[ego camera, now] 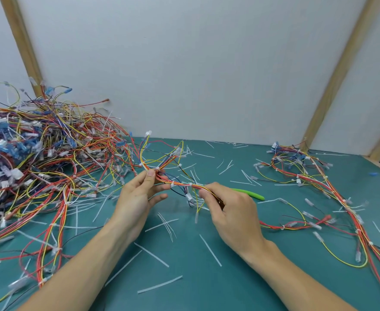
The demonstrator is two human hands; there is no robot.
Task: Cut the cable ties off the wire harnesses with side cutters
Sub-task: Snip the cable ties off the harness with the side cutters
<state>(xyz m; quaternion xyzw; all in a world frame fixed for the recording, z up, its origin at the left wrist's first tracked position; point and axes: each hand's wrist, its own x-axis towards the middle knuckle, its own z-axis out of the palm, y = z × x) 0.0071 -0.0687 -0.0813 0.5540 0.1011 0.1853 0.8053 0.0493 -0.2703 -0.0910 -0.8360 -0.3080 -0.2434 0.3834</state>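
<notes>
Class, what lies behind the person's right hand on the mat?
A green handle juts out behind the right hand, probably the side cutters; the hand covers its other end.

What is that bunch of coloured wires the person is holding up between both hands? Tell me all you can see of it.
The wire harness is a thin bundle of red, orange, yellow and dark wires, bound by small white cable ties. It stretches above the green mat between the left hand, pinching one end, and the right hand, gripping the other. Loose ends with white connectors fan out and dangle.

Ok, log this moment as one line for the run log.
left hand: pinches harness | right hand: grips harness, green-handled cutters | ties: uncut | pile: left
</notes>
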